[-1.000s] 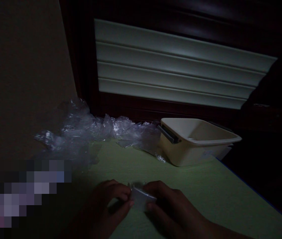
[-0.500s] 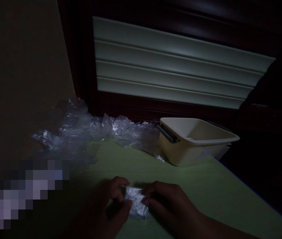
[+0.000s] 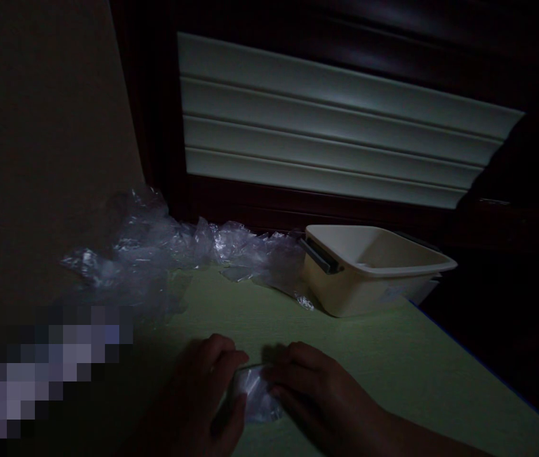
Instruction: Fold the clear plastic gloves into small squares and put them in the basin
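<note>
A small clear plastic packet (image 3: 256, 395), crinkled and shiny, is between my two hands just above the green tabletop, near the bottom of the picture. My left hand (image 3: 214, 387) pinches its left side, thumb in front and fingers behind. On the right side, the fingers of my right hand (image 3: 314, 387) are pressed together on the packet's upper edge. What the packet contains is too dark to tell.
Crumpled clear plastic (image 3: 155, 244) lies along the back and left of the green table (image 3: 231, 311). A cream bin (image 3: 359, 295) with dark handles stands at the back right. Behind is a louvred panel (image 3: 326, 127). A pixelated patch covers the lower left.
The fingers of my left hand have moved over the packet's upper left corner. The packet has tilted and shows less of its face, and my right hand has shifted slightly along it.
</note>
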Action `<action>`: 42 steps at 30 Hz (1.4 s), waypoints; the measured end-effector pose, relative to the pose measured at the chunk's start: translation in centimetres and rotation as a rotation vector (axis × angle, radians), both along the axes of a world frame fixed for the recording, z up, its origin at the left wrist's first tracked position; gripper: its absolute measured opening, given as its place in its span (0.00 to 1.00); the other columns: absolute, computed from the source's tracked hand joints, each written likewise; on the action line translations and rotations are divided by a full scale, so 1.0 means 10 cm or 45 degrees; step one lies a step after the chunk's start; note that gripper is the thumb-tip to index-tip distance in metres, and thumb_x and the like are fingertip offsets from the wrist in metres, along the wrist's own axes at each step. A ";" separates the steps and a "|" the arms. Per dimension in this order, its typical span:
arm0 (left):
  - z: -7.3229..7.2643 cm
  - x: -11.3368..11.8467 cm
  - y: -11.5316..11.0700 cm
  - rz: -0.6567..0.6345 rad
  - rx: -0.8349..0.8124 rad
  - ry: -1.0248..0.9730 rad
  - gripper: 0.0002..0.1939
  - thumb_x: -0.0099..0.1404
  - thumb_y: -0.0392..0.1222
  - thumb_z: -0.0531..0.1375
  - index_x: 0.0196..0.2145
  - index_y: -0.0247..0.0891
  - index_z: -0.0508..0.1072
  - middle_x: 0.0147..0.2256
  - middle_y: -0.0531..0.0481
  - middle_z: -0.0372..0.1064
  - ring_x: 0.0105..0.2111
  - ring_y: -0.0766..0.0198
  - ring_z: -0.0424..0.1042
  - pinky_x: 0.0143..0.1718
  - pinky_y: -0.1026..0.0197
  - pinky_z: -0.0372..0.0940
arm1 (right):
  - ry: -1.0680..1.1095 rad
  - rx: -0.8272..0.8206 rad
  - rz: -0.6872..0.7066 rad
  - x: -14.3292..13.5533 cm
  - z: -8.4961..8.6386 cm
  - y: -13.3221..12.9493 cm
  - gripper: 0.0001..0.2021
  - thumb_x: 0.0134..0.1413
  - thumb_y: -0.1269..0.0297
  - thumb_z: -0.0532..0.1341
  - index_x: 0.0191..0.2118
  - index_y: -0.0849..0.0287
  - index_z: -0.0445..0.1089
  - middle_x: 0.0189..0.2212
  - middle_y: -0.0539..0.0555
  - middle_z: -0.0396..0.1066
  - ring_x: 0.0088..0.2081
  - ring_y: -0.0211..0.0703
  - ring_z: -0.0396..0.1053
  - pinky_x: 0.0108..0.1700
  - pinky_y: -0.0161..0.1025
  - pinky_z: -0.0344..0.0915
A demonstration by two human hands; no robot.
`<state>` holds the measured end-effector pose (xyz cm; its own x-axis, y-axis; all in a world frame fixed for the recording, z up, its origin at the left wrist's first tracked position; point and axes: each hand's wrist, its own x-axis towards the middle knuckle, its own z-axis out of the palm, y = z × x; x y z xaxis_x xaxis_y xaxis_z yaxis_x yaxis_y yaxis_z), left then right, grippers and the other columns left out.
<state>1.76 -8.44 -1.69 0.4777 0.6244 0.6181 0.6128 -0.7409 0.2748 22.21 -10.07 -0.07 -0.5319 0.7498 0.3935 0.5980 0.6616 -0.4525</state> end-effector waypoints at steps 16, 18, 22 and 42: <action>0.08 -0.06 -0.02 -0.072 0.277 0.338 0.10 0.61 0.31 0.53 0.36 0.38 0.72 0.35 0.49 0.75 0.39 0.57 0.72 0.49 0.52 0.65 | -0.176 0.058 -0.031 0.01 0.00 0.00 0.10 0.58 0.74 0.56 0.42 0.59 0.72 0.37 0.58 0.73 0.37 0.46 0.68 0.37 0.40 0.65; 0.08 -0.06 -0.02 -0.079 0.255 0.368 0.09 0.61 0.30 0.53 0.35 0.38 0.72 0.36 0.48 0.75 0.39 0.57 0.72 0.49 0.51 0.65 | -0.188 0.062 -0.020 0.01 0.01 -0.01 0.10 0.58 0.74 0.56 0.42 0.59 0.72 0.36 0.58 0.72 0.36 0.46 0.68 0.37 0.41 0.64; 0.09 -0.06 0.00 -0.141 0.175 0.383 0.09 0.60 0.31 0.55 0.37 0.38 0.73 0.38 0.48 0.74 0.41 0.56 0.71 0.49 0.50 0.65 | -0.081 -0.042 -0.008 0.01 0.08 -0.04 0.11 0.60 0.72 0.53 0.44 0.60 0.70 0.38 0.59 0.72 0.38 0.47 0.68 0.40 0.42 0.65; 0.05 -0.08 0.10 -0.179 -0.058 0.252 0.07 0.54 0.34 0.66 0.27 0.39 0.70 0.31 0.53 0.67 0.32 0.60 0.67 0.33 0.60 0.62 | -0.105 -0.202 -0.096 0.06 0.06 -0.08 0.28 0.46 0.69 0.61 0.57 0.60 0.64 0.48 0.62 0.69 0.47 0.54 0.65 0.49 0.50 0.63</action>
<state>0.98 -7.43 -1.23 0.6708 0.5684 0.4764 0.5498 -0.8122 0.1950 22.82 -10.92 0.53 -0.4973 0.8379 0.2249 0.6824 0.5379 -0.4950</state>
